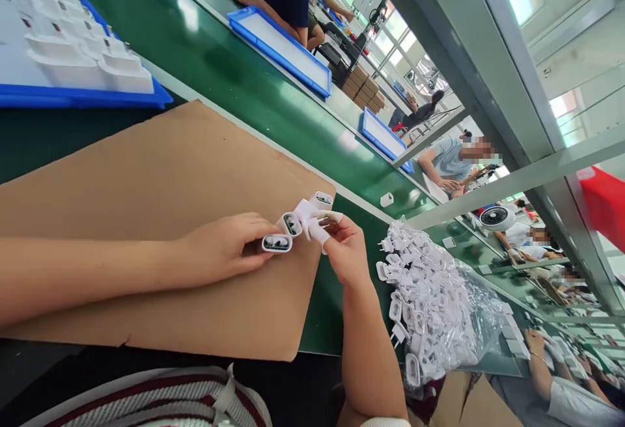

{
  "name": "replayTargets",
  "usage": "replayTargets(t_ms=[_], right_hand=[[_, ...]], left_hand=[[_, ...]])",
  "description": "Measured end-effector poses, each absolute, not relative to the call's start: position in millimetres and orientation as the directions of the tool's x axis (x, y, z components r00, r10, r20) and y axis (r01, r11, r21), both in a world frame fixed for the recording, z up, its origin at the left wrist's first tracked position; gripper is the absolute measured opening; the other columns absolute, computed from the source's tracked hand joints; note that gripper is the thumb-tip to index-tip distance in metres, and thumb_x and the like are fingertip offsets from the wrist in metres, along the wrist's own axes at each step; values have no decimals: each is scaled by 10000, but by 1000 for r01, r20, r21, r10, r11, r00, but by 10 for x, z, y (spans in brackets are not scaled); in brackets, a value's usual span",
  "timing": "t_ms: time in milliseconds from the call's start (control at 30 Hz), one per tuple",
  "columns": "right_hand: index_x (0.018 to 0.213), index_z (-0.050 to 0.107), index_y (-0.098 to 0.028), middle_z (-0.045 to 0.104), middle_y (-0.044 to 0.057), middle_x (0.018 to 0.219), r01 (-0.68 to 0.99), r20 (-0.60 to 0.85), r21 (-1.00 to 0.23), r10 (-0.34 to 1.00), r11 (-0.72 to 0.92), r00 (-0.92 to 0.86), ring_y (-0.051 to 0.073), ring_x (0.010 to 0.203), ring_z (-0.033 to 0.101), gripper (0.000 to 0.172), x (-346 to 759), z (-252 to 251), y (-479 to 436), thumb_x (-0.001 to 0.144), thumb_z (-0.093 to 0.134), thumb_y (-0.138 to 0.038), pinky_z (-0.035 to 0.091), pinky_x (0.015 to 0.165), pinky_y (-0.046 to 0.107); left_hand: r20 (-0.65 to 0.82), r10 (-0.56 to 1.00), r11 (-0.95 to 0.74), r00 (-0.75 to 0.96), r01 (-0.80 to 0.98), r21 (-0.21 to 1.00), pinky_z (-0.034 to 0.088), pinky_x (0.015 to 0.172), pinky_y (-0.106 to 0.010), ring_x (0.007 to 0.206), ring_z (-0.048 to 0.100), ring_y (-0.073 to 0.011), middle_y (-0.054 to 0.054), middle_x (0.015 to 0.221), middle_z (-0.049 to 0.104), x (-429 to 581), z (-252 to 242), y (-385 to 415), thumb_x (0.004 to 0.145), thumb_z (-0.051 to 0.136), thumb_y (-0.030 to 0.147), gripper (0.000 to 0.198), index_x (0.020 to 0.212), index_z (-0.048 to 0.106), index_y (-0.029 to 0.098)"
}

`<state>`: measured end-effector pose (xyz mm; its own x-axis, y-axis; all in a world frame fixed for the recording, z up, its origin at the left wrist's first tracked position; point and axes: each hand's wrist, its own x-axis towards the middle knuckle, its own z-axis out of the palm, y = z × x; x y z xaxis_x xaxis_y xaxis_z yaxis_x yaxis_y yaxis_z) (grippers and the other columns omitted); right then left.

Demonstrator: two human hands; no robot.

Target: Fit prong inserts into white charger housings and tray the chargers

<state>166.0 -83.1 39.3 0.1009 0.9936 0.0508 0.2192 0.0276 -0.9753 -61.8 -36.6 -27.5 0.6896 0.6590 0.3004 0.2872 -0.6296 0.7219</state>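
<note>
My left hand (pixel 232 241) rests low over the brown cardboard sheet (pixel 161 173), its fingers closed round a white plastic charger housing (pixel 277 243). A green circuit board shows in that housing's open end. Right beside it is a second charger housing (pixel 291 224), also with its open end towards me; whether the left fingers grip it too is unclear. White finger cots cover fingertips of my right hand (pixel 344 241), which pinches a small white plastic piece (pixel 305 211) against the second housing. Just beyond lies a third housing (pixel 323 200) near the cardboard's edge.
To the right is a heap of white charger parts (pixel 430 303) on a clear plastic bag. A blue-rimmed tray (pixel 97 96) with white housings stands at upper left. A green conveyor belt (pixel 234 95) runs past, carrying a loose white part (pixel 387 200). Co-workers sit along the line.
</note>
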Motion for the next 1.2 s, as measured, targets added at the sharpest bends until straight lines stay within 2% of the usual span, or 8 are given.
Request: replayTargets(t_ms=[100, 233, 367, 600, 767, 933, 1067, 1200], right_hand=[[1019, 794, -250, 769, 32, 976, 451, 226, -871, 974, 194, 16, 188, 860, 665, 198, 1591, 373, -914, 834, 755, -308, 555, 824, 353], [1152, 775, -261, 740, 77, 1080, 701, 396, -582, 896, 412, -198, 229, 1014, 660, 283, 1504, 314, -973, 942, 598, -195, 567, 889, 376], [1187, 746, -232, 716, 98, 1091, 788, 384, -383, 859, 481, -338, 251, 1034, 633, 363, 1452, 250, -956, 929, 536, -87, 565, 899, 393], [1178, 737, -248, 680, 82, 1039, 808, 340, -258, 833, 529, -437, 260, 1041, 593, 396, 1392, 222, -919, 913, 529, -40, 543, 903, 394], [928, 722, -222, 623, 60, 875, 857, 347, -179, 846, 483, -404, 237, 859, 553, 254, 1353, 232, -899, 828, 576, -39, 477, 711, 350], [797, 702, -243, 600, 43, 798, 887, 340, -219, 884, 407, -321, 226, 795, 535, 250, 1336, 198, -883, 735, 599, -24, 422, 656, 329], [1027, 784, -254, 685, 40, 854, 838, 375, -422, 908, 345, -185, 228, 837, 594, 358, 1339, 116, -871, 772, 624, -60, 484, 749, 338], [1125, 784, -260, 739, 60, 1035, 750, 413, -603, 911, 271, 3, 232, 901, 644, 297, 1603, 228, -868, 835, 732, -291, 518, 777, 350]], left_hand=[[289, 683, -575, 671, 250, 779, 562, 932, -352, 1055, 690, -276, -80, 1129, 760, -607, -300, -254, 931, 580, 499, 405, 1177, 768, 238], [224, 720, -470, 657, 223, 854, 566, 870, -333, 997, 683, -257, -70, 1111, 736, -610, -263, -240, 899, 659, 613, 446, 1101, 774, 232], [210, 702, -460, 681, 208, 863, 547, 779, -320, 900, 664, -235, -61, 997, 709, -605, -262, -242, 934, 608, 637, 437, 933, 767, 230], [257, 687, -490, 680, 171, 855, 532, 794, -328, 900, 656, -233, -62, 976, 694, -606, -324, -208, 939, 604, 587, 408, 850, 744, 214], [277, 679, -503, 680, 157, 850, 530, 799, -316, 882, 654, -228, -55, 948, 688, -614, -355, -190, 932, 629, 624, 426, 838, 748, 226], [281, 688, -510, 669, 171, 843, 531, 796, -319, 871, 655, -230, -65, 930, 688, -596, -337, -210, 938, 619, 605, 418, 859, 759, 219], [266, 691, -515, 673, 199, 834, 533, 783, -336, 836, 660, -228, -74, 904, 687, -563, -267, -259, 919, 630, 576, 411, 843, 743, 188], [238, 782, -438, 576, 236, 867, 546, 753, -334, 854, 682, -237, -83, 962, 727, -770, -89, -171, 877, 669, 589, 423, 933, 751, 178]])
